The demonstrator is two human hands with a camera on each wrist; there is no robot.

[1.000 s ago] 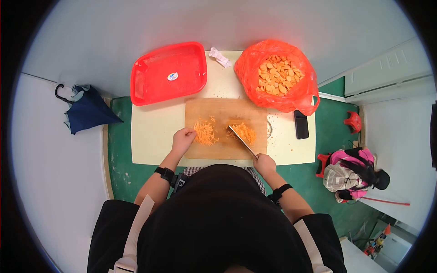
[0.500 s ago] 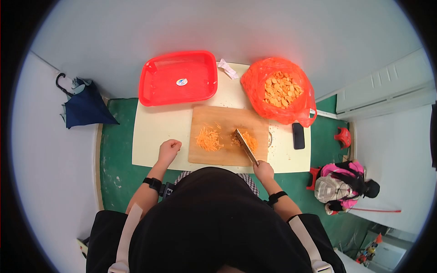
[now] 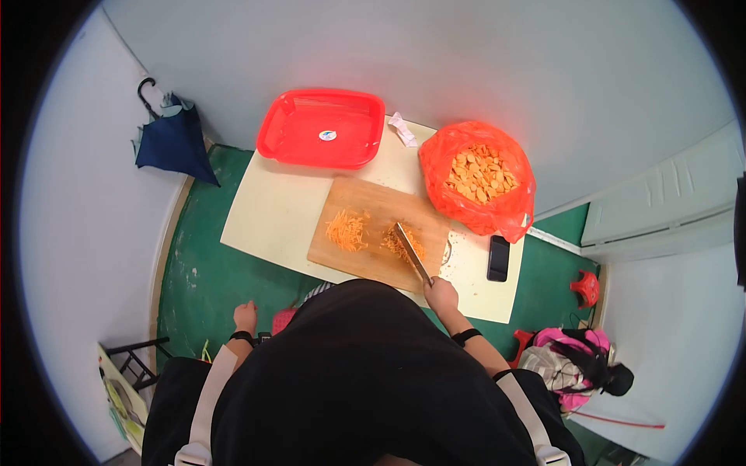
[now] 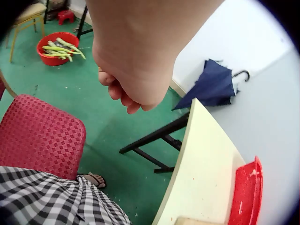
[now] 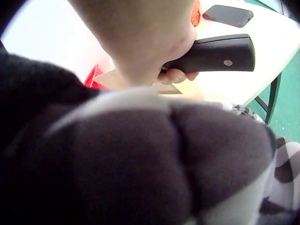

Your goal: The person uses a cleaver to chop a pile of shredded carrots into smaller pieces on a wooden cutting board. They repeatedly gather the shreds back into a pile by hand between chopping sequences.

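My right hand [image 3: 441, 295] grips a wide-bladed kitchen knife [image 3: 413, 254]; its black handle [image 5: 227, 55] shows in the right wrist view. The blade lies across a pile of orange shreds [image 3: 393, 244], which look like carrot, on the wooden cutting board [image 3: 373, 264]. A second pile of shreds [image 3: 346, 231] sits on the board's left half. Off the table, low on the left, hangs my left hand [image 3: 245, 317]. Its fingers [image 4: 125, 99] are loosely curled in the left wrist view, with nothing seen in them.
Behind the board stand a red plastic basket [image 3: 318, 116] and a red bag [image 3: 439, 171] of orange slices. A phone [image 3: 498, 259] lies at the table's right. Around are a red chair [image 4: 44, 133], an umbrella [image 4: 211, 86] and a tub [image 4: 49, 60] of long green vegetables.
My left hand has left the shreds on the board and moved back and down, off the table. The knife stays at the right pile in my right hand. The head view has turned.
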